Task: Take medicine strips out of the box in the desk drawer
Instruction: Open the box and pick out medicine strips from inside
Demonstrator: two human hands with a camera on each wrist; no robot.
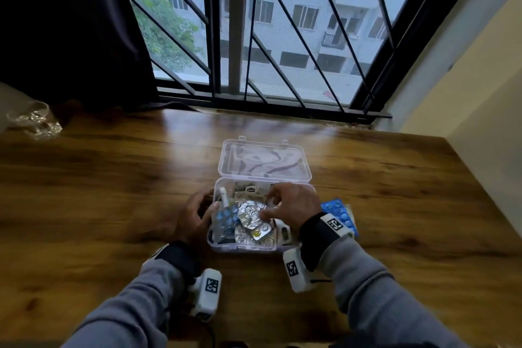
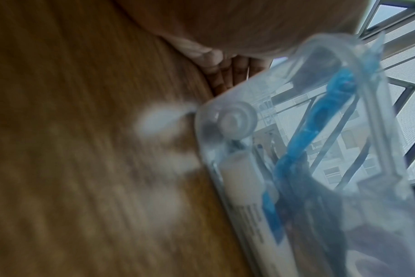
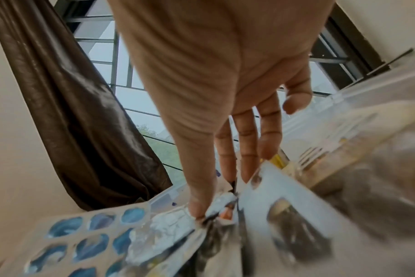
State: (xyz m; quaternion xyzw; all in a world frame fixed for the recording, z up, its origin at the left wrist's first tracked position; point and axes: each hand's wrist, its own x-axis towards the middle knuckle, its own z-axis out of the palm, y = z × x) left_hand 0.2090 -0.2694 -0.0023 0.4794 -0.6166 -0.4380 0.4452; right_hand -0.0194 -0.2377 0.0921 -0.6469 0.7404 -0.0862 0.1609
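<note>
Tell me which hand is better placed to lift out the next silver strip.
Right. The right hand is already inside the clear box, fingers pinching the crumpled silver strip. The left hand is outside, steadying the box's left wall.

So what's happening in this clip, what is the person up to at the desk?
A person is emptying medicine strips from a clear plastic box that sits open on the wooden desk. The left hand steadies the box's left wall. The right hand reaches inside and pinches a crumpled silver foil strip. A blue blister strip and other strips remain in the box. Another blue strip already lies on the desk to the right of the box.
</note>
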